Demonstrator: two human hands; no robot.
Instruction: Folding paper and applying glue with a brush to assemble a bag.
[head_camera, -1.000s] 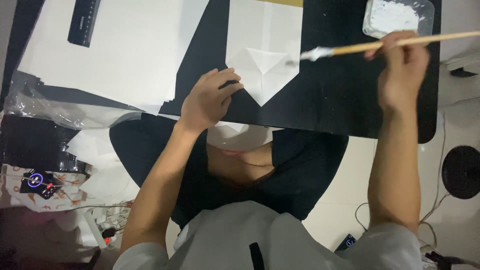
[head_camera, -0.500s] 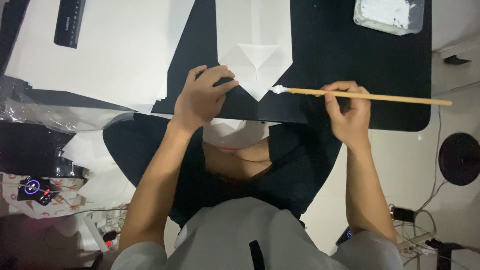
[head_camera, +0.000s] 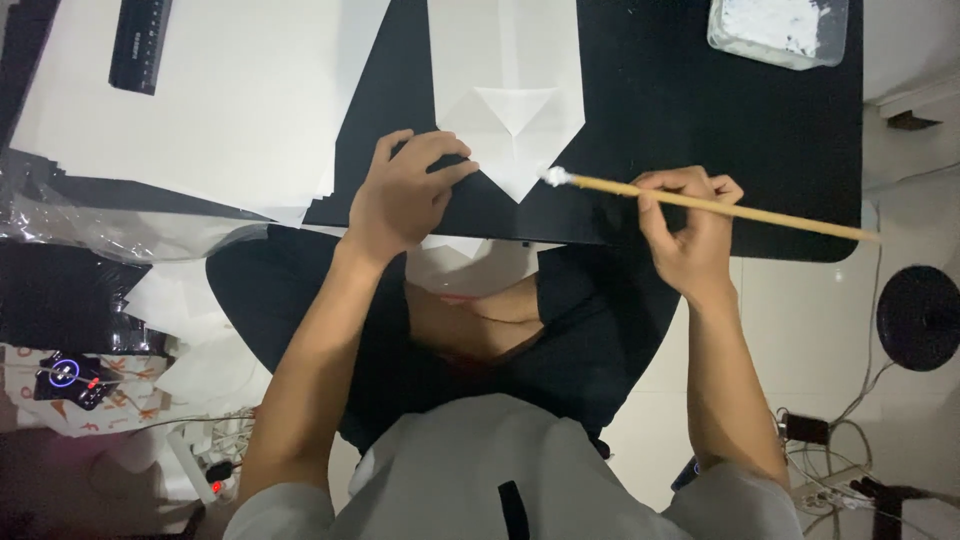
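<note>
Head view, looking straight down over a black mat (head_camera: 680, 110) on a low surface. Left hand (head_camera: 405, 190) pressed flat on the mat's near edge, fingers spread and bent, fingertips touching the left slanted edge of a folded white paper (head_camera: 508, 95); gripping nothing, only holding the sheet down. Folded white paper lying near the middle of the mat, long and narrow, running from the far edge toward the near side and ending in a point, with a smaller triangular fold visible above that point. Right hand (head_camera: 688, 232) closed around a wooden brush (head_camera: 710, 205), pinching the stick between thumb and fingers near its left third. Brush held almost level, handle running out to the right past the hand, white-coated tip (head_camera: 556, 177) resting at or just beside the right slanted edge of the paper's point; actual contact hard to tell. At far right on the mat, a clear shallow tub of white paste (head_camera: 780, 28). At far left, a large white sheet (head_camera: 230, 100) overlapping the mat's left side, with a dark ruler (head_camera: 140, 42) lying on it. Clear plastic wrap (head_camera: 90, 215) crumpled at the left edge. Below the mat, crossed legs in dark clothing (head_camera: 300, 310) and a grey shirt (head_camera: 450, 470) nearest the camera. Round black base (head_camera: 920, 318) and cables on the pale floor at right.
</note>
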